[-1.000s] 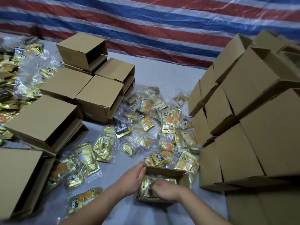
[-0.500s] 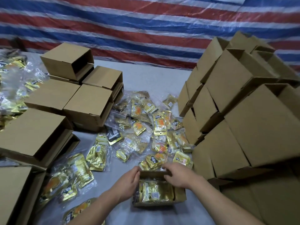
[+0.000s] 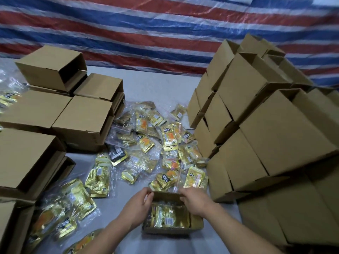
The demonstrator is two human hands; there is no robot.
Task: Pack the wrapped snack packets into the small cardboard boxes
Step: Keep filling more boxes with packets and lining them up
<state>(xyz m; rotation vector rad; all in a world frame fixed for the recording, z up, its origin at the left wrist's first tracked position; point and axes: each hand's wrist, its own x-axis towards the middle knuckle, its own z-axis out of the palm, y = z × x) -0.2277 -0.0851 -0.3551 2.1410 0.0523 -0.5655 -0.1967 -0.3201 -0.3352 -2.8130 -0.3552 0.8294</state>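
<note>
Small open box point(image 3: 172, 230) sits on the grey worktop point(image 3: 157, 85) at near centre, directly between the two forearms. Left hand point(image 3: 136, 206) grips the far left corner of the box rim, fingers curled over the edge. Right hand point(image 3: 194, 200) grips the far right part of the same rim, fingers hooked over it. Both hands touch the box; neither touches a packet.

Inside the box: gold wrapped packets point(image 3: 168, 217) lying flat and overlapping, filling most of the floor. Box long axis runs left-right across the view, opening facing up.

Just beyond the far rim: loose heap of gold packets point(image 3: 165, 142) in clear bags, spread over the worktop centre, nearest ones touching or nearly touching the box. More bagged packets point(image 3: 73, 200) lie to the left of the left forearm.

Left side: stacked cardboard boxes point(image 3: 82, 118). Right side: tall stack of boxes point(image 3: 275, 129), close beside the right forearm. Striped tarpaulin point(image 3: 146, 24) behind
</note>
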